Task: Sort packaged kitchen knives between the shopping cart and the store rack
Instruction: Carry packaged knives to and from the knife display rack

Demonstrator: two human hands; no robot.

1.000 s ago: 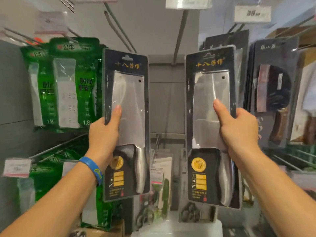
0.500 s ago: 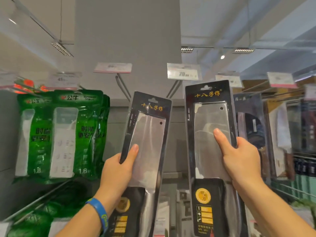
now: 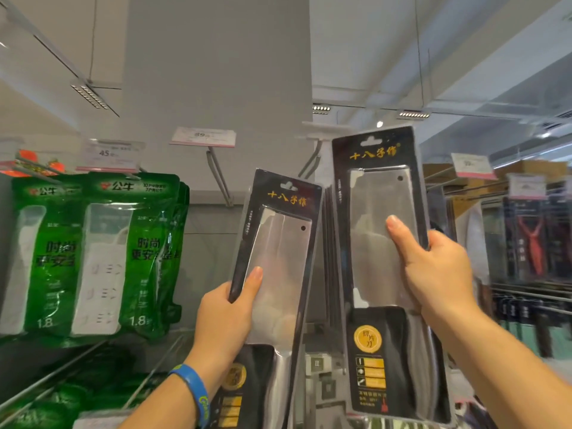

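I hold two packaged cleavers, each on a black card with gold lettering and a clear blister. My left hand [image 3: 224, 320] grips the left cleaver pack [image 3: 278, 243] by its left edge, thumb on the front; the pack tilts to the right. My right hand [image 3: 433, 274] grips the right cleaver pack [image 3: 377, 187] by its right edge, thumb across the blade. This pack is upright and raised higher, its hang hole close to a rack hook [image 3: 311, 159] under a price tag. More black knife packs hang behind it.
Green packs of power strips [image 3: 102, 255] hang at the left on rack hooks. An empty double hook [image 3: 219, 178] juts out under a price tag [image 3: 202, 137]. Dark packaged goods [image 3: 526, 249] hang at the right. Bare wire hooks stick out at the lower left.
The view has tilted upward. Both packs rose toward the top hooks; the right pack went higher and the left one tilted to the right and drew closer to it.
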